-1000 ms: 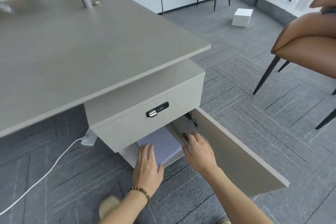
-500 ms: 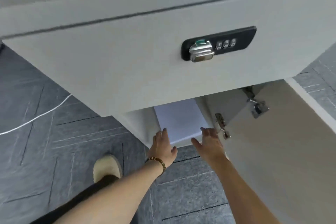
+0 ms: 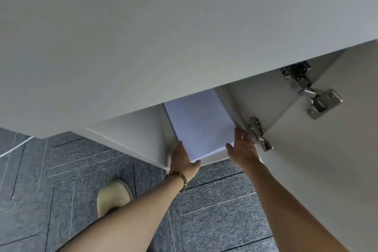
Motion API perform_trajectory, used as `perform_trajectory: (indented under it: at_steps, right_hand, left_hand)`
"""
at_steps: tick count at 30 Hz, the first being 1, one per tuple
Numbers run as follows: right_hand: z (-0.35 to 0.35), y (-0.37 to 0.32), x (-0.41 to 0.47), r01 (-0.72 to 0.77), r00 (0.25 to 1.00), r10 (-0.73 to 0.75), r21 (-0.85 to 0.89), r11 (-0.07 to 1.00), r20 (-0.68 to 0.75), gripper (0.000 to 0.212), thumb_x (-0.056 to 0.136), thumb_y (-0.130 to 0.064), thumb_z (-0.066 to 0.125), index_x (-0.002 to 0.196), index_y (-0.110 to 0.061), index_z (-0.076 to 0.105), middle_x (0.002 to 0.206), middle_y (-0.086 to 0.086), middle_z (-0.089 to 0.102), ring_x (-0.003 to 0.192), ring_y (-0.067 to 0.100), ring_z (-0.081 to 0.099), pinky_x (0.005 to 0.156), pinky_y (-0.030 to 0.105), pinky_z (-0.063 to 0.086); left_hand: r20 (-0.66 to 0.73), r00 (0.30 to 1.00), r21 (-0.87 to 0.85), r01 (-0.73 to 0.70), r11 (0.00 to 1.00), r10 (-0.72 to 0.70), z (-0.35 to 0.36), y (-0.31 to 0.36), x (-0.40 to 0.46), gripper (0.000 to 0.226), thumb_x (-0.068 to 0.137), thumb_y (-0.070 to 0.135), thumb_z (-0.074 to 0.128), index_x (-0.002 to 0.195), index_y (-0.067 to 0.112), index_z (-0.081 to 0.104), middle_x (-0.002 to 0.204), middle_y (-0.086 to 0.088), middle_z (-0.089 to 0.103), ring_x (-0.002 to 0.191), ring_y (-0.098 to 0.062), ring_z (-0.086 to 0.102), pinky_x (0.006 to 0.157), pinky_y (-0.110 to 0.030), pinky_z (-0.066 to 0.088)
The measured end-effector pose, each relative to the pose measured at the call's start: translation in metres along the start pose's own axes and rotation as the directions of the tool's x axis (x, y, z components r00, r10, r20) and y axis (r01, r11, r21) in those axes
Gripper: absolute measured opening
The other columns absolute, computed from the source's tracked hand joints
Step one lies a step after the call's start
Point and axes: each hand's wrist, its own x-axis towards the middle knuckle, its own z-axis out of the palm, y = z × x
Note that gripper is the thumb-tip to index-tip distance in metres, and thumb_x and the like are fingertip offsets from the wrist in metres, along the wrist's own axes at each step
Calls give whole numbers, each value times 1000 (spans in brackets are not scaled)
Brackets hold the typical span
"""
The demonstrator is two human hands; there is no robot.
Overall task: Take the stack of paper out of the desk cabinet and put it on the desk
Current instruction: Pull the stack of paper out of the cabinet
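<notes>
A white stack of paper (image 3: pixel 201 124) lies flat on the floor of the open desk cabinet (image 3: pixel 131 129), its far end hidden under the drawer front. My left hand (image 3: pixel 184 158) clasps the stack's near left corner, fingers along the left side and thumb at the front edge. On the right side of the stack my right hand (image 3: pixel 242 145) presses in, fingers reaching into the cabinet and thumb at the front edge. The stack rests on the cabinet floor between both hands. The desk top is out of view.
The grey drawer front (image 3: pixel 184 37) fills the upper view, close above my hands. The cabinet door (image 3: pixel 327 170) stands open to the right, with metal hinges (image 3: pixel 258 134) beside my right hand. My shoe (image 3: pixel 113 196) stands on grey carpet; a white cable (image 3: pixel 14 149) runs at far left.
My head has dropped lower and closer to the cabinet, so the drawer lock has left the view. Both hands have moved from the stack's front edge to grip its two sides.
</notes>
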Motion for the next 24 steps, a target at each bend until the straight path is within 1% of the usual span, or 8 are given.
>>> perform_trajectory:
  at_steps: [2, 3, 6, 11, 15, 20, 22, 24]
  right_hand:
    - [5, -1, 6, 22, 1000, -22, 11, 1000, 15, 77, 96, -15, 50, 158, -10, 5, 165, 14, 9, 150, 36, 13, 119, 44, 23]
    - [7, -1, 8, 17, 1000, -17, 7, 1000, 4, 78, 95, -13, 51, 158, -9, 6, 164, 15, 12, 150, 36, 14, 119, 43, 22]
    - [10, 2, 15, -15, 997, 20, 73, 997, -71, 76, 91, -16, 57, 155, -7, 18, 152, 21, 36, 142, 38, 27, 113, 45, 31]
    - [6, 6, 16, -65, 992, 84, 194, 979, -90, 63, 83, -21, 63, 142, -9, 45, 130, 19, 58, 123, 37, 52, 94, 39, 47]
    - [13, 10, -5, -84, 991, 108, 247, 965, -84, 55, 75, -31, 65, 127, -13, 56, 117, 13, 64, 112, 34, 59, 88, 38, 52]
    - [35, 26, -46, -133, 986, 156, 277, 952, -62, 72, 71, -40, 63, 138, -15, 49, 127, 8, 62, 118, 29, 56, 97, 47, 51]
    - [43, 35, -60, -164, 981, 189, 316, 935, -51, 72, 73, -40, 66, 137, -13, 49, 129, 8, 63, 120, 30, 57, 98, 49, 51]
    - [54, 45, -72, -178, 976, 210, 341, 923, -58, 74, 69, -48, 63, 134, -13, 52, 126, 6, 65, 117, 29, 61, 96, 49, 53]
  left_hand:
    - [-39, 999, -40, 27, 999, -28, 9, -2, 9, 93, 69, 41, 75, 145, 15, 28, 148, -10, 44, 136, -28, 41, 109, -44, 43]
    - [-50, 998, -52, 35, 998, -38, 11, 0, 9, 96, 71, 41, 76, 148, 14, 24, 151, -12, 39, 140, -31, 35, 111, -45, 41]
    - [-61, 995, -82, 71, 994, -76, 17, 9, 10, 104, 80, 37, 75, 156, 13, 9, 159, -15, 21, 147, -36, 15, 116, -46, 29]
    - [-95, 988, -157, 103, 982, -119, 26, 10, 7, 106, 78, 38, 77, 156, 16, 8, 159, -15, 18, 145, -40, 13, 113, -48, 31]
    - [-98, 988, -198, 99, 975, -120, 30, 4, -8, 106, 78, 38, 76, 156, 18, 6, 160, -13, 18, 148, -36, 8, 113, -47, 33]
    - [-101, 986, -212, 110, 971, -133, 40, -10, -46, 99, 83, 42, 70, 156, 21, 6, 162, -11, 14, 149, -34, 7, 110, -48, 37]
    - [-94, 988, -259, 98, 961, -126, 45, -17, -60, 95, 85, 40, 68, 157, 17, 10, 163, -9, 15, 150, -34, 8, 113, -50, 32]
    - [-93, 990, -305, 78, 949, -111, 48, -27, -70, 92, 86, 36, 69, 156, 13, 13, 163, -9, 17, 151, -31, 12, 116, -47, 27]
